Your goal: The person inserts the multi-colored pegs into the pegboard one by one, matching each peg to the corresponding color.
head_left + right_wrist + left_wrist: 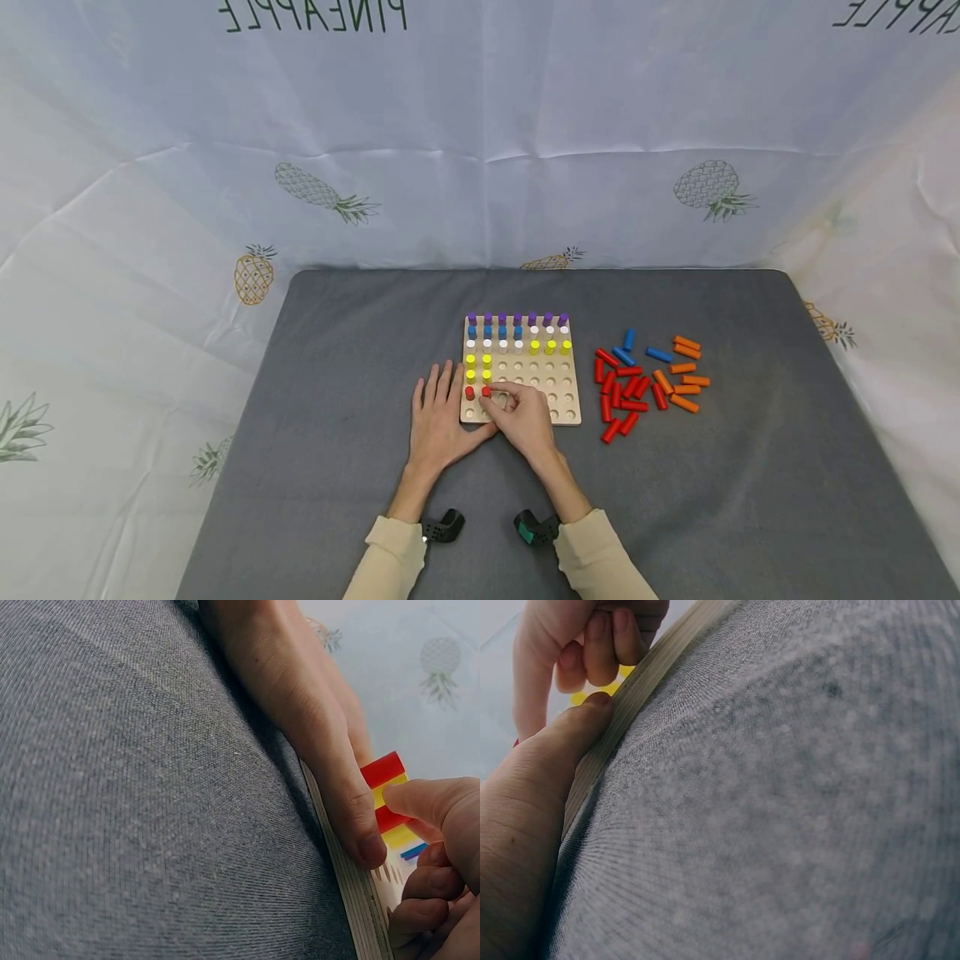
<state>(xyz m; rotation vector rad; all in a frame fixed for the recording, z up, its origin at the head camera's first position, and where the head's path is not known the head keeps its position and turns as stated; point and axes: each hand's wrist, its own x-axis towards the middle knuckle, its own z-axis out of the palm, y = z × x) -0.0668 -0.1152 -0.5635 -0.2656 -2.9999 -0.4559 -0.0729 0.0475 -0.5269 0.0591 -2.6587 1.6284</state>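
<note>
On the near left part of the wooden pegboard (543,358), the active red peg (486,391) stands upright between the thumb and index finger of the right hand (527,420). These two fingers pinch the peg; the remaining fingers are folded toward the palm. The fingers obscure the base of the peg, so its seating depth cannot be confirmed. A second red peg (469,393) stands just beside it, to the left. Yellow pegs (470,369) occupy the positions beyond, followed by white, blue and purple pegs toward the far edge.

The right hand enters from the near right, angled inward over the board. The left hand (437,427) lies along the left side of the board, fingers extended and gripping nothing, with its thumb against the near edge.

The board rests on a tabletop (337,400) covered in grey fabric. To the right of the board lie loose red pegs (633,406), blue pegs (659,354) and orange pegs (684,367). Behind the tabletop hangs a pale backdrop (525,200) printed with pineapples and mirrored lettering.
</note>
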